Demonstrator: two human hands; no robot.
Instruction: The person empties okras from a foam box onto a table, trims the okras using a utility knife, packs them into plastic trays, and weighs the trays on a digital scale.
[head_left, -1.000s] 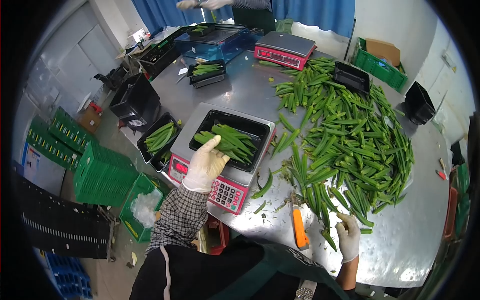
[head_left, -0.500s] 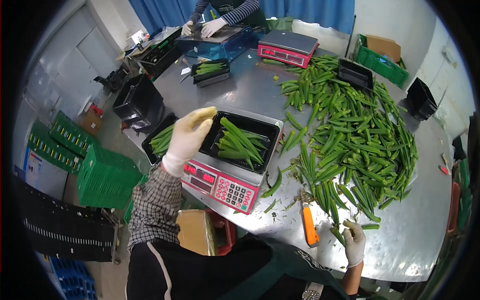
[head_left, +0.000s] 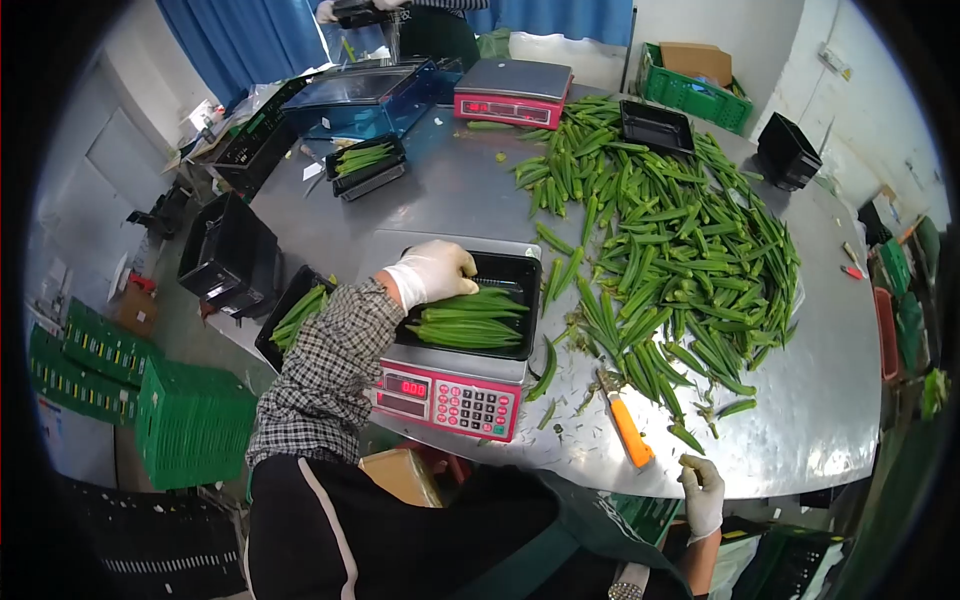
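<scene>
Head view: left hand, in a pale glove with a checked sleeve behind it, reached over a black tray on the near scale. Fingers were bent down at the far side of the okra bundle inside that tray; whether they gripped any pods could not be told. Bundle lay with pods side by side, roughly crosswise to the wearer. Red digits on the scale read 0.00 in one window.

Right hand, also gloved, hung at the near edge of the metal desk, its fingers curled toward the thumb, gap narrow; could not tell if anything was pinched there. A single okra pod lay just beyond it. An orange-handled knife rested between the scale and that hand, blade end toward the loose okra pile.

Left of the scale, partly behind the sleeve, stood another tray of okra. Second scale sat farther back, by the pile's far end.
</scene>
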